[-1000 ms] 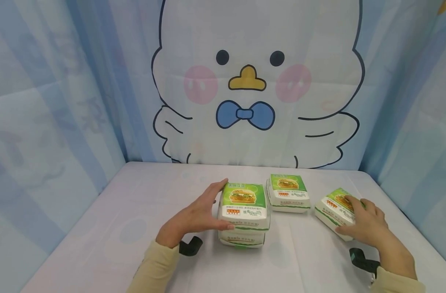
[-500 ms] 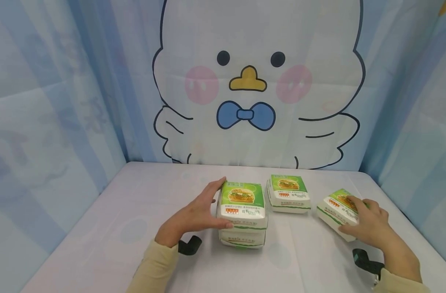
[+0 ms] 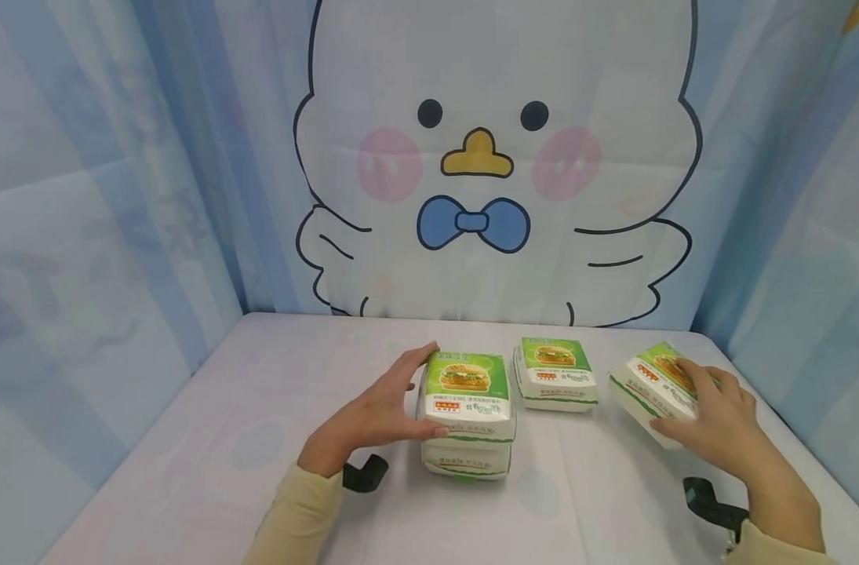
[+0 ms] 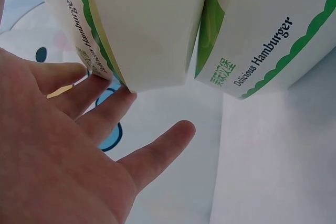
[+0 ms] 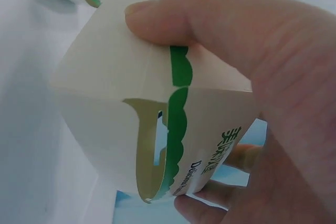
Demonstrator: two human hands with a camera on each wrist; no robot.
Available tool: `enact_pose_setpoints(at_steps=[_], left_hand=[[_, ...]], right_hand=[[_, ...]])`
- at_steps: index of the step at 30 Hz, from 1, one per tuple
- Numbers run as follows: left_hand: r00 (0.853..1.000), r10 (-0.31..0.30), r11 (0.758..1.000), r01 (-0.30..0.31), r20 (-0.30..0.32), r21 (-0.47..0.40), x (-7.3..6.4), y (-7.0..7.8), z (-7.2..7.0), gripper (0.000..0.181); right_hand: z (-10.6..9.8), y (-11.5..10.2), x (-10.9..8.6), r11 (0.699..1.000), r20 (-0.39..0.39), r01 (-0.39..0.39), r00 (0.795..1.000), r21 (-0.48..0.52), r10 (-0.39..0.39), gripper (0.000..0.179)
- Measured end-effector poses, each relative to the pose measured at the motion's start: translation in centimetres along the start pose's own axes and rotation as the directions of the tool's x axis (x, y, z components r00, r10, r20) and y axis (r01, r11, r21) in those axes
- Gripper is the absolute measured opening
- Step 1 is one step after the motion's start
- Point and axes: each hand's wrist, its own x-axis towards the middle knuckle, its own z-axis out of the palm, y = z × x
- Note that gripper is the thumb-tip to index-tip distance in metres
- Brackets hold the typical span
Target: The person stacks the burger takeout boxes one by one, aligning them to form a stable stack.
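Two paper hamburger boxes stand stacked in the middle of the head view. My left hand (image 3: 376, 412) holds the upper box (image 3: 467, 392) from its left side, thumb at the front and fingers toward the back. Below it sits the lower box (image 3: 466, 461), its white side with "Delicious Hamburger" print showing in the left wrist view. On the right, my right hand (image 3: 718, 420) grips another hamburger box (image 3: 655, 388) between thumb and fingers. That box is tilted and raised off the table, with an open slot in its side (image 5: 152, 156) in the right wrist view.
A further hamburger box (image 3: 555, 373) rests on the table behind and right of the stack. The pale table (image 3: 288, 361) is bounded by a cartoon-bird curtain (image 3: 478, 267) at the back and blue curtains on both sides.
My right hand has lifted its hamburger box off the table and moved slightly right. The upper box of the stack shifted a little left under my left hand, then stayed still.
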Motion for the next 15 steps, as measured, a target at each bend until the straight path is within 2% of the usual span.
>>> enact_pose_setpoints(at_steps=[5, 10, 15], left_hand=[[1.0, 0.017, 1.0, -0.017, 0.004, 0.0, 0.1, 0.0, 0.2, 0.11], [1.0, 0.013, 1.0, -0.013, 0.01, 0.008, 0.1, 0.0, 0.2, 0.109], [1.0, 0.01, 1.0, -0.01, 0.014, 0.02, 0.1, 0.0, 0.2, 0.107]], right_hand=[[-0.1, -1.4, -0.1, 0.999, -0.041, 0.031, 0.999, 0.043, -0.03, 0.108], [-0.2, -2.7, 0.0, 0.996, -0.042, 0.043, 0.998, 0.073, -0.04, 0.108], [-0.1, -3.9, -0.1, 0.992, -0.06, 0.088, 0.995, 0.092, -0.083, 0.105]])
